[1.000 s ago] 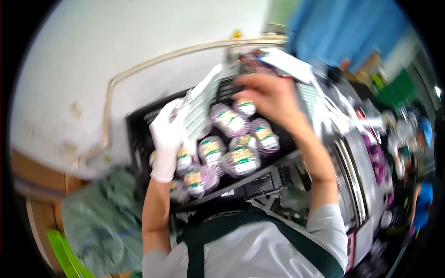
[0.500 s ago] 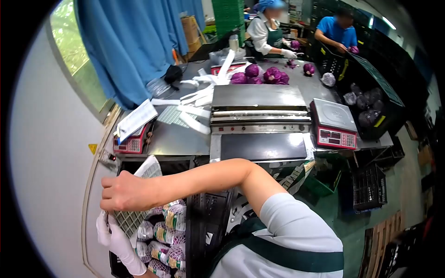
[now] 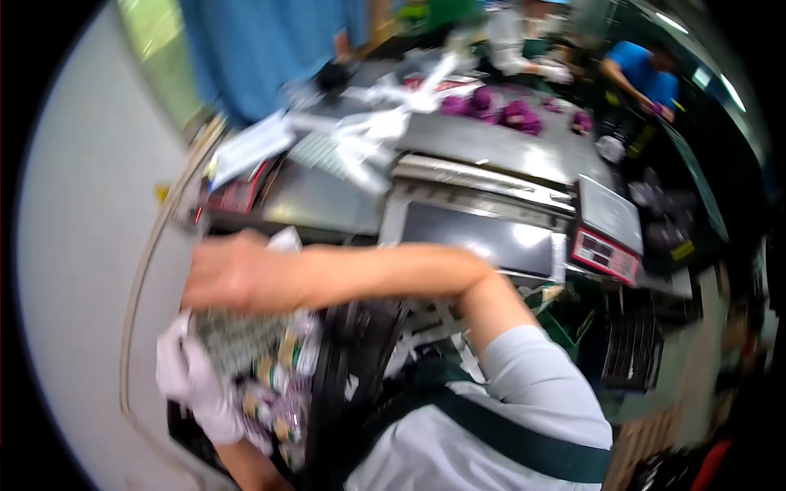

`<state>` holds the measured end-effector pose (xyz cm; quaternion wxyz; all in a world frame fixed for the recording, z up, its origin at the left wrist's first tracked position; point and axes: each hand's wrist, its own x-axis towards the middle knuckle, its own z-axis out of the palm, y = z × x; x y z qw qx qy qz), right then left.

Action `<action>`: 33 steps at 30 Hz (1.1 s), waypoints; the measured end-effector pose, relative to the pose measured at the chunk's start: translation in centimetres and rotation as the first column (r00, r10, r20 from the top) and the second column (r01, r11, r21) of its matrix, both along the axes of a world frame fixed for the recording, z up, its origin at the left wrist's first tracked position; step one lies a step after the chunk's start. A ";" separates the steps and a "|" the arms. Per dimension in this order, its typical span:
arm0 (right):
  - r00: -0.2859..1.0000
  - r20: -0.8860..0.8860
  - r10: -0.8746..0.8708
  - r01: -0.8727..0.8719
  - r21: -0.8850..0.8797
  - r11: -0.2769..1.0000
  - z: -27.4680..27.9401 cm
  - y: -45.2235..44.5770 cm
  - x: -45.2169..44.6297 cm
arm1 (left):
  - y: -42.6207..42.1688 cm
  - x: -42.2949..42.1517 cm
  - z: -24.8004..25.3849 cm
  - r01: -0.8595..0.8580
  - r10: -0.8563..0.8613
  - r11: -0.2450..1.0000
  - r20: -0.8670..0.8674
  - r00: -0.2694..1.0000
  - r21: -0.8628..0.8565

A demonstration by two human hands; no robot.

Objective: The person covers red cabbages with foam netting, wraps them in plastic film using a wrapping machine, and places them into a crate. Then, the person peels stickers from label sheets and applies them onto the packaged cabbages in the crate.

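Note:
My left hand, in a white glove, is closed at the left edge of a sheet of labels, over the black crate. Just above it my bare right hand is curled, its fingertips hidden behind the hand and blurred. The sheet lies slanted over net-wrapped, labelled purple produce in the crate. Between my hands the edge of the sheet is hard to make out.
Beyond the crate stand a wrapping machine, a red scale and another scale under papers. Purple cabbages lie on the metal table. Two people work at the far side. A wall is at the left.
The view has shifted, and both hands appear slightly higher or further left in it. Since one second ago, my right hand has come across to the sheet beside my left hand.

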<state>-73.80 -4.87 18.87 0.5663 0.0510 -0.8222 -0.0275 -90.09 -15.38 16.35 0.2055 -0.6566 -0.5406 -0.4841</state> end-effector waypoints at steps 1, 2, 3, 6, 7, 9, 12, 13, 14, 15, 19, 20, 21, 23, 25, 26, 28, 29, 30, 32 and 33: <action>0.993 0.100 0.064 -0.055 -0.094 0.994 -0.4 0.3 0.6 | -0.4 0.4 0.6 -0.052 0.051 0.999 -0.061 0.997 -0.011; 0.991 0.044 0.127 -0.118 -0.167 0.979 -0.4 0.0 0.9 | -1.0 0.4 1.0 -0.140 0.132 0.989 -0.139 0.982 -0.051; 0.994 0.068 0.080 -0.067 -0.173 0.983 -0.3 -0.2 1.4 | -1.2 0.0 1.0 -0.204 0.199 0.979 -0.182 0.963 -0.013; 0.986 0.130 0.101 -0.032 -0.449 0.893 0.1 -0.1 2.6 | -3.4 -3.5 0.3 -0.320 0.331 0.943 -0.158 0.930 0.091; 0.972 0.194 0.135 0.019 -0.631 0.775 0.0 0.2 3.0 | -4.4 -4.7 0.1 -0.384 0.389 0.921 -0.169 0.906 0.063; 0.937 0.318 0.145 0.186 -0.806 0.562 -1.0 2.0 2.9 | -6.2 -6.7 0.0 -0.467 0.335 0.867 0.492 0.803 0.173; 0.840 0.462 0.284 0.369 -0.871 0.323 -7.5 6.7 2.2 | -10.5 -9.4 -1.0 -0.626 0.335 0.766 0.740 0.584 0.148; 0.797 0.535 0.282 0.438 -0.832 0.342 -9.8 7.8 1.7 | -11.4 -9.8 -1.6 -0.636 0.342 0.758 0.742 0.576 0.144; 0.726 0.611 0.315 0.529 -0.790 0.310 -11.8 8.8 1.3 | -12.2 -10.1 -2.4 -0.613 0.228 0.764 0.804 0.549 0.202; 0.682 0.655 0.326 0.579 -0.756 0.305 -13.6 9.4 0.7 | -12.8 -10.4 -3.3 -0.592 0.108 0.762 0.851 0.515 0.261; 0.504 0.836 0.218 0.709 -0.544 0.448 -21.4 13.1 -1.0 | -13.7 -11.5 -7.8 -0.680 0.194 0.715 0.888 0.416 0.162; 0.458 0.870 0.184 0.734 -0.487 0.474 -22.5 14.0 -1.2 | -13.9 -11.5 -8.6 -0.651 0.182 0.744 0.894 0.410 0.147; 0.448 0.874 0.188 0.734 -0.479 0.481 -22.7 14.1 -1.6 | -13.9 -11.6 -9.0 -0.620 0.150 0.768 0.894 0.422 0.164; 0.413 0.886 0.212 0.793 -0.464 0.395 -23.1 14.1 -2.4 | -13.8 -11.7 -9.4 -0.599 0.126 0.782 0.898 0.421 0.171; 0.376 0.900 0.218 0.805 -0.434 0.403 -22.9 14.1 -2.8 | -13.9 -11.5 -9.2 -0.637 0.243 0.766 0.878 0.412 0.088; 0.343 0.911 0.229 0.820 -0.409 0.401 -22.6 14.1 -2.9 | -13.9 -11.3 -9.1 -0.643 0.251 0.762 0.881 0.402 0.076; 0.291 0.926 0.241 0.837 -0.368 0.405 -22.6 14.1 -3.1 | -13.7 -11.0 -9.0 -0.695 0.335 0.719 0.866 0.371 0.019; 0.280 0.927 0.250 0.847 -0.361 0.390 -22.8 14.2 -3.1 | -13.8 -11.0 -9.0 -0.715 0.362 0.700 0.859 0.362 0.007; 0.272 0.927 0.258 0.857 -0.355 0.374 -23.0 14.4 -3.1 | -13.9 -11.1 -9.1 -0.717 0.367 0.697 0.860 0.356 0.000; 0.244 0.936 0.252 0.863 -0.328 0.384 -24.2 14.7 -3.1 | -14.1 -11.1 -9.1 -0.735 0.416 0.678 0.837 0.355 -0.026; 0.212 0.951 0.223 0.848 -0.293 0.442 -24.2 14.4 -3.2 | -14.0 -10.9 -8.8 -0.739 0.421 0.672 0.845 0.330 -0.046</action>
